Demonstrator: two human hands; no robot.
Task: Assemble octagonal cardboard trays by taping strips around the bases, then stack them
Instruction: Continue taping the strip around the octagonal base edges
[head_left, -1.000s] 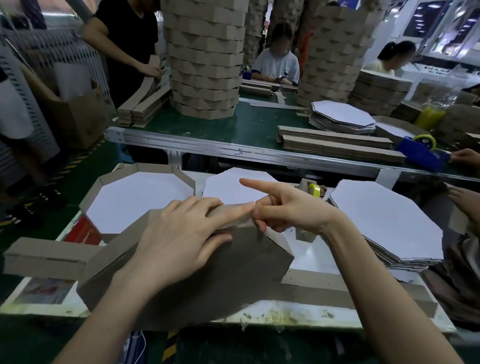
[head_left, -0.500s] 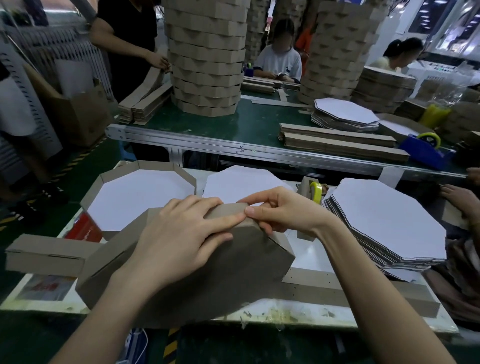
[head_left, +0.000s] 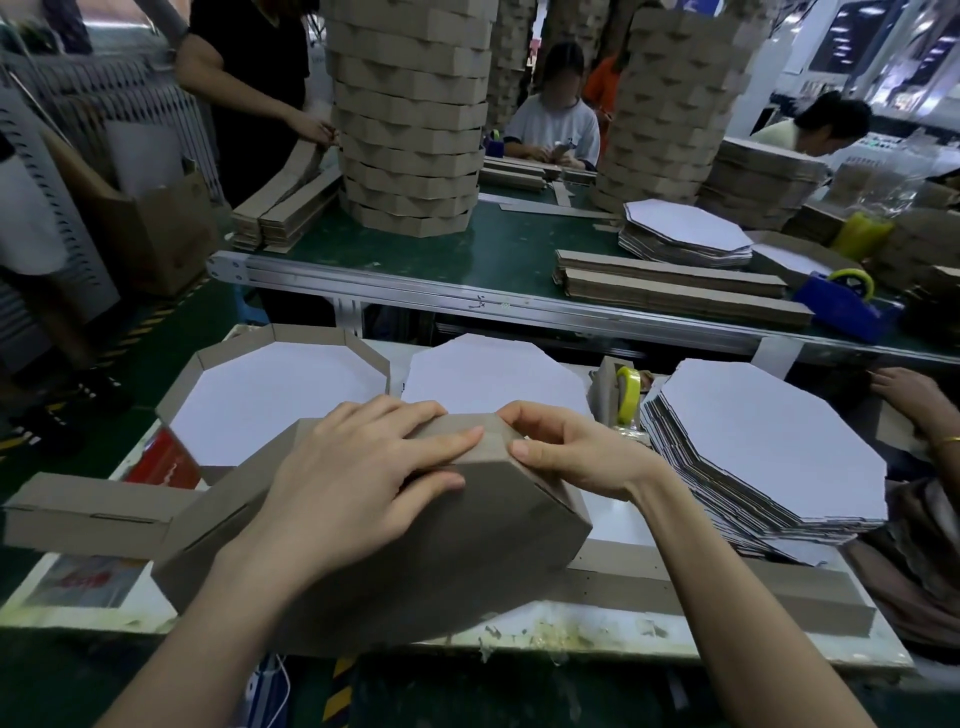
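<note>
- Head camera view, looking down at my two bare hands on a white worktable (head_left: 597, 631).
- Both hands are on a brown octagonal cardboard tray (head_left: 441, 561), which is tilted with its plain brown underside facing me, at the near edge of the worktable.
- My left hand (head_left: 358, 483) lies flat on the tray's upper side wall, fingers straight and pressing down, gripping nothing.
- My right hand (head_left: 576, 457) is curled over the tray's top right corner, fingers behind and thumb in front, pinching the wall there.
- An unwrapped brown cardboard strip end (head_left: 88, 512) sticks out sideways from the tray's left side.
- Behind my left hand sits a finished octagonal tray with a white floor (head_left: 228, 353), open side up.
- Beside it, at centre, lies a single white octagonal base sheet (head_left: 493, 374).
- To the right stands a thick, fanned stack of white octagonal bases (head_left: 769, 447).
- Between the sheet and the stack, a yellow tape roll (head_left: 626, 395) sits upright in a cardboard holder.
- A long flat brown cardboard strip (head_left: 727, 592) lies along the worktable's front, under my right forearm.
- At the far right edge, another person's hand (head_left: 909, 400) rests near the stack.
- Beyond, a green conveyor table (head_left: 519, 249) carries tall towers of stacked brown trays (head_left: 410, 114) and a blue tape dispenser (head_left: 841, 301).
</note>
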